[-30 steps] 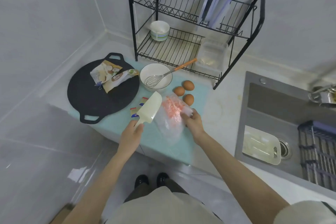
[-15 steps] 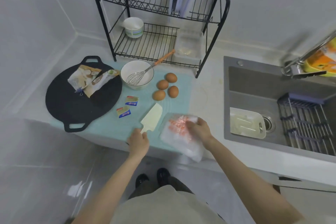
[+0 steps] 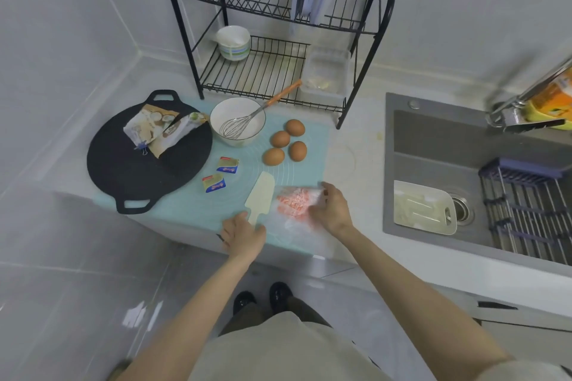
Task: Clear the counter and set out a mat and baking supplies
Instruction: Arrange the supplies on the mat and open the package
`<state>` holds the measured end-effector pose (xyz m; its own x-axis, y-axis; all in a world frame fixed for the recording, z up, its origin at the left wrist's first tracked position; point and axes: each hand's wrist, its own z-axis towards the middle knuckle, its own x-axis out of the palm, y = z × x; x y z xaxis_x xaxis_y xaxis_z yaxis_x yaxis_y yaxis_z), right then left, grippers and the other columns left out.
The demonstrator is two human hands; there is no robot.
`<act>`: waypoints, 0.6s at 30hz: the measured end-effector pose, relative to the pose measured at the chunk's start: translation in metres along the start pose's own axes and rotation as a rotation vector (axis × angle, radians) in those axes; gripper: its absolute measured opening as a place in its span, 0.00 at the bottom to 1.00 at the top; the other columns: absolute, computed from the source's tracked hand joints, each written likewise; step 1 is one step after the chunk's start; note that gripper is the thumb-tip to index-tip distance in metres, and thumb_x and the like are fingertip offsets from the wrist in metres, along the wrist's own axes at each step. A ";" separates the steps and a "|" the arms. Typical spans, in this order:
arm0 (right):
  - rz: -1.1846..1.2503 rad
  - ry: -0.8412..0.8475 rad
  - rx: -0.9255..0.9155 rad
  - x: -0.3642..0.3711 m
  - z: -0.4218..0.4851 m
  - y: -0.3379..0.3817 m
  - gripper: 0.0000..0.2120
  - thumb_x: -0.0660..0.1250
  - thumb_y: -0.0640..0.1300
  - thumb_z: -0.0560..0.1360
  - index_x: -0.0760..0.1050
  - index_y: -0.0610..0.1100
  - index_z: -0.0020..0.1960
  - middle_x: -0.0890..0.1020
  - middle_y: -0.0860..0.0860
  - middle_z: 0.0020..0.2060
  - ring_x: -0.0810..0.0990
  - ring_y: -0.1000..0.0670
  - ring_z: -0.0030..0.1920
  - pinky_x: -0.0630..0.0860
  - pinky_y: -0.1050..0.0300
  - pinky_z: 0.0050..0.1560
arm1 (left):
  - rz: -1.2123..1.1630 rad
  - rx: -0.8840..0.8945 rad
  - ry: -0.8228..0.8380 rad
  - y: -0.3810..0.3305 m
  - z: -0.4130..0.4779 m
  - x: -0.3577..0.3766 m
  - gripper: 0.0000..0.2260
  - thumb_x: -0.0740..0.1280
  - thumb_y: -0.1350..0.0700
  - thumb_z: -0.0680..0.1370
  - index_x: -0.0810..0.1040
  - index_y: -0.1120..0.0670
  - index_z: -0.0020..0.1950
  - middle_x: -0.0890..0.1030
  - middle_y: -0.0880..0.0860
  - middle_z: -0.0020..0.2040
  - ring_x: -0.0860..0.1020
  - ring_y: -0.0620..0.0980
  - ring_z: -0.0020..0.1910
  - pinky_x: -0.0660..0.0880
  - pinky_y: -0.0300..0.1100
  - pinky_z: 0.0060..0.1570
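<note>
A pale blue mat (image 3: 192, 204) covers the counter. On it lie a cream spatula (image 3: 261, 195), a clear plastic bag with pink contents (image 3: 292, 204), several brown eggs (image 3: 286, 142), two small butter packets (image 3: 220, 175) and a white bowl (image 3: 237, 120) holding a whisk (image 3: 247, 122). My left hand (image 3: 243, 235) holds the spatula's handle at the mat's front edge. My right hand (image 3: 332, 210) rests on the bag with its fingers curled over the plastic.
A black round griddle pan (image 3: 139, 164) with two open paper packets (image 3: 164, 128) sits at the left. A black dish rack (image 3: 278, 40) stands behind with a cup and a plastic box. The sink (image 3: 464, 164) at right holds a white tray (image 3: 424, 207).
Both hands came down: the spatula, held up in the air before, now lies flat on the mat, and the bag was lowered onto the mat beside it.
</note>
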<state>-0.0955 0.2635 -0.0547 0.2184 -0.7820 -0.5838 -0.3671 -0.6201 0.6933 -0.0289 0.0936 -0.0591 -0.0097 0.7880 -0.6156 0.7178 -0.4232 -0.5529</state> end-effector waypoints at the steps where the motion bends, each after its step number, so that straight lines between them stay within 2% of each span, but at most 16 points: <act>1: -0.015 -0.004 -0.023 -0.002 0.001 -0.002 0.33 0.69 0.36 0.69 0.63 0.42 0.72 0.73 0.43 0.62 0.72 0.41 0.63 0.72 0.47 0.63 | -0.011 0.000 -0.009 0.000 0.000 -0.001 0.23 0.62 0.56 0.77 0.63 0.53 0.72 0.61 0.57 0.69 0.60 0.58 0.69 0.60 0.51 0.67; 4: -0.080 -0.062 -0.106 -0.010 0.003 0.000 0.30 0.69 0.39 0.72 0.64 0.41 0.71 0.73 0.44 0.63 0.69 0.41 0.64 0.68 0.49 0.65 | -0.071 0.056 -0.059 0.001 0.004 -0.008 0.22 0.63 0.57 0.77 0.65 0.53 0.70 0.68 0.56 0.66 0.66 0.58 0.65 0.64 0.52 0.65; 6: -0.029 -0.093 -0.170 -0.016 0.004 0.006 0.26 0.68 0.38 0.73 0.66 0.41 0.70 0.74 0.44 0.62 0.71 0.41 0.63 0.69 0.50 0.64 | -0.205 0.118 -0.072 -0.001 0.006 -0.017 0.18 0.62 0.60 0.78 0.68 0.55 0.68 0.73 0.54 0.61 0.71 0.55 0.61 0.68 0.50 0.61; 9: 0.127 -0.078 -0.212 -0.026 0.006 0.018 0.21 0.65 0.36 0.75 0.69 0.42 0.67 0.75 0.46 0.62 0.75 0.47 0.57 0.72 0.59 0.57 | -0.401 0.171 -0.097 -0.009 0.011 -0.034 0.15 0.60 0.62 0.79 0.70 0.55 0.66 0.76 0.53 0.58 0.74 0.50 0.53 0.70 0.43 0.53; 11: 0.211 -0.045 -0.222 -0.032 0.009 0.029 0.18 0.63 0.36 0.76 0.71 0.43 0.65 0.77 0.49 0.61 0.77 0.50 0.52 0.72 0.62 0.52 | -0.440 0.205 -0.140 -0.015 0.019 -0.045 0.14 0.60 0.61 0.79 0.72 0.56 0.64 0.77 0.55 0.59 0.76 0.53 0.52 0.69 0.41 0.50; 13: 0.247 0.005 -0.230 -0.035 0.015 0.043 0.16 0.62 0.37 0.76 0.73 0.44 0.63 0.78 0.51 0.59 0.77 0.50 0.52 0.72 0.60 0.53 | -0.477 0.212 -0.157 -0.021 0.029 -0.057 0.13 0.60 0.59 0.80 0.73 0.55 0.64 0.77 0.56 0.59 0.77 0.55 0.55 0.70 0.43 0.50; 18: 0.349 0.128 -0.195 -0.028 0.038 0.082 0.12 0.65 0.39 0.75 0.76 0.46 0.58 0.80 0.49 0.55 0.79 0.46 0.57 0.74 0.48 0.63 | -0.513 0.239 -0.137 -0.048 0.050 -0.091 0.18 0.59 0.57 0.81 0.68 0.52 0.71 0.74 0.51 0.62 0.76 0.49 0.53 0.72 0.41 0.53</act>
<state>-0.1661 0.2368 0.0021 0.2263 -0.9412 -0.2509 -0.2641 -0.3072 0.9143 -0.0970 0.0201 -0.0051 -0.4162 0.8604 -0.2940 0.4204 -0.1045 -0.9013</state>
